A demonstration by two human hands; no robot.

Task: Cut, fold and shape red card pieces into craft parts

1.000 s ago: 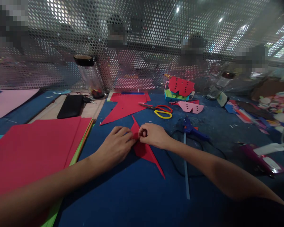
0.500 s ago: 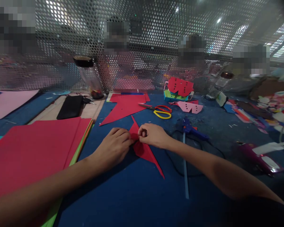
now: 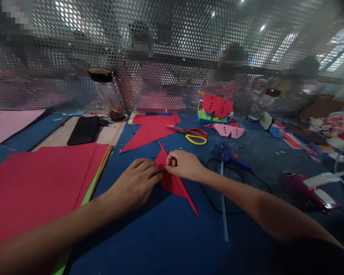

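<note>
A folded piece of red paper [image 3: 173,184] lies on the blue table between my hands, its long narrow edge pointing toward me. My left hand [image 3: 139,178] presses its fingertips on the paper's left side. My right hand [image 3: 185,164] pinches the paper near its middle with curled fingers. The fingertips of both hands nearly meet, and what lies right beneath them is hidden. Just beyond are scissors [image 3: 196,136] with one red and one yellow handle, lying partly on a cut red sheet [image 3: 150,131].
A stack of red sheets [image 3: 46,183] lies left, below a black phone [image 3: 83,130]. A blue glue gun [image 3: 232,157] with a glue stick and cord lies right, near a purple power strip [image 3: 312,191]. Pink and red cutouts [image 3: 229,130], jars [image 3: 107,93] and a perforated metal screen [image 3: 172,49] stand behind.
My left fingers have shifted slightly along the red paper, and my right fingertips sit a little lower and further left. The paper stays in place; the view has moved slightly.
</note>
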